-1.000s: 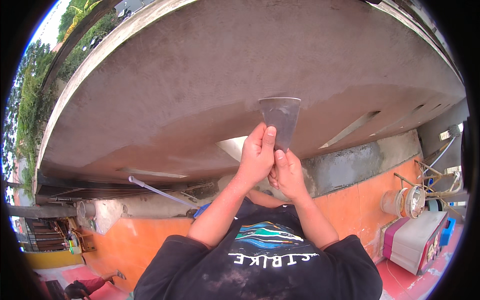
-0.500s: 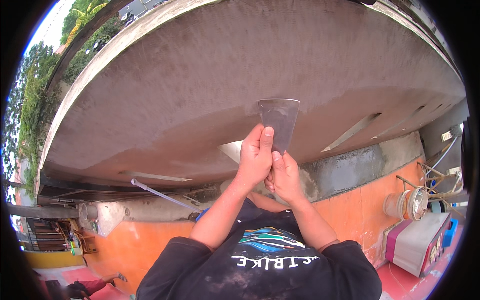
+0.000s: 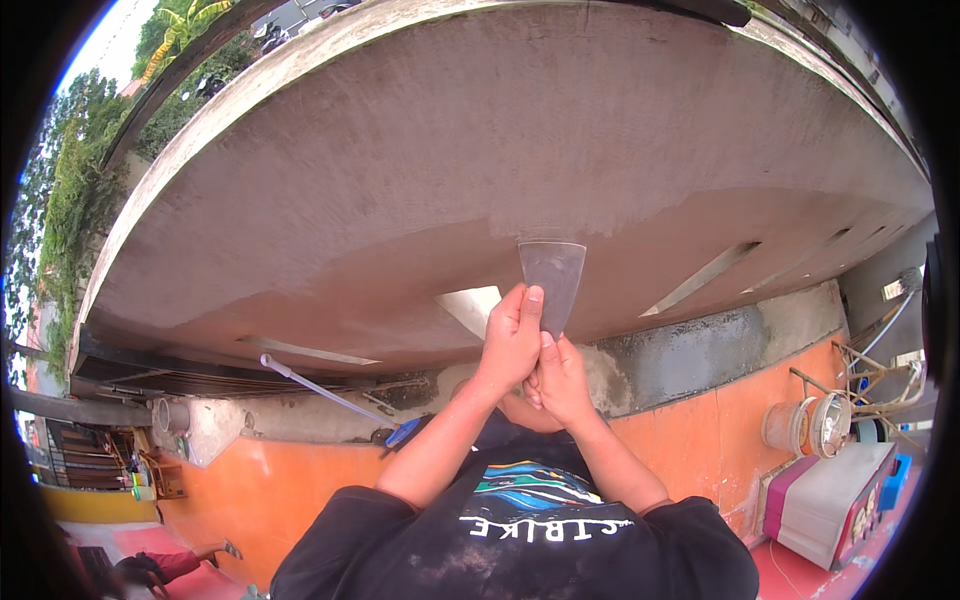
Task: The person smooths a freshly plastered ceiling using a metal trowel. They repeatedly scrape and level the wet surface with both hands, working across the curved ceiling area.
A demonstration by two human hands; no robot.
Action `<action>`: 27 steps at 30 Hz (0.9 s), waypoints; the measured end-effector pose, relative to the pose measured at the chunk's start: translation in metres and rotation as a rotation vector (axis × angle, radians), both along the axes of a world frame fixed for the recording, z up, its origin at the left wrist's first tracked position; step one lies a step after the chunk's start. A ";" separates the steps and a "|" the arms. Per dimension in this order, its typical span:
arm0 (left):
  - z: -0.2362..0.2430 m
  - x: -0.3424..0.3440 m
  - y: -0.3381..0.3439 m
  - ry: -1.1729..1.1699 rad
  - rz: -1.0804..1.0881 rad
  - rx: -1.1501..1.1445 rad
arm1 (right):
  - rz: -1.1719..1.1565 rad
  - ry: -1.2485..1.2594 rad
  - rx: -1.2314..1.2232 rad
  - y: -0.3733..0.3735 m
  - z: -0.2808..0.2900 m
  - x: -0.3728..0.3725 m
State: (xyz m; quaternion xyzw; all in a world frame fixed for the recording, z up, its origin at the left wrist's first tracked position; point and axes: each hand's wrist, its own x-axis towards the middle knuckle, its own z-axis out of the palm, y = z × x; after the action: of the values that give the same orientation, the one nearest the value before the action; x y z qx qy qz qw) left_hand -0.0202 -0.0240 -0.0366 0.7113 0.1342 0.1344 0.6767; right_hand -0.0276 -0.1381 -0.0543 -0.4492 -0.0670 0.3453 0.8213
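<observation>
A wide grey putty knife (image 3: 553, 273) is held in both hands, its blade pointing away from my body and its broad edge at the cement-coloured wall (image 3: 400, 150). My left hand (image 3: 513, 338) is closed round it, thumb lying along the lower blade. Just to the right and closer to me, my right hand (image 3: 560, 382) is closed about its lower part, touching the left; the fingers hide the handle. The blade edge lies near the border between a paler upper band of the wall and a darker, smoother lower area.
Several slanted openings (image 3: 705, 278) cut through the wall. A pale pole (image 3: 320, 388) leans at left. Below are a wet grey patch (image 3: 690, 355) and orange floor (image 3: 300, 490). Buckets (image 3: 828, 425) and a covered box (image 3: 825, 505) stand at right; another person's leg (image 3: 190, 563) shows lower left.
Both hands have drawn the putty knife down the wall toward my body, with the grip unchanged. The view has shifted slightly.
</observation>
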 end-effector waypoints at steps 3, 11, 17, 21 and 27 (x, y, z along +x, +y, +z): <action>-0.003 -0.001 -0.005 -0.038 0.020 -0.021 | -0.004 -0.106 -0.047 -0.003 -0.005 0.005; -0.014 -0.005 -0.009 0.050 0.029 -0.030 | 0.055 -0.093 -0.087 -0.007 -0.023 0.008; -0.017 -0.004 -0.009 0.029 -0.011 -0.077 | 0.077 -0.070 -0.046 -0.017 -0.034 0.017; -0.017 0.001 -0.008 0.050 -0.125 -0.294 | 0.093 -0.055 0.022 -0.017 -0.046 0.020; -0.020 0.009 -0.018 0.054 -0.126 -0.368 | 0.040 -0.033 0.012 -0.011 -0.056 0.018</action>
State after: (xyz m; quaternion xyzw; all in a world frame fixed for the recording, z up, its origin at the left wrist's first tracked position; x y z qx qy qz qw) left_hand -0.0117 -0.0421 -0.0568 0.5861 0.1301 0.0460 0.7984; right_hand -0.0092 -0.1494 -0.1104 -0.4486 -0.0913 0.3538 0.8157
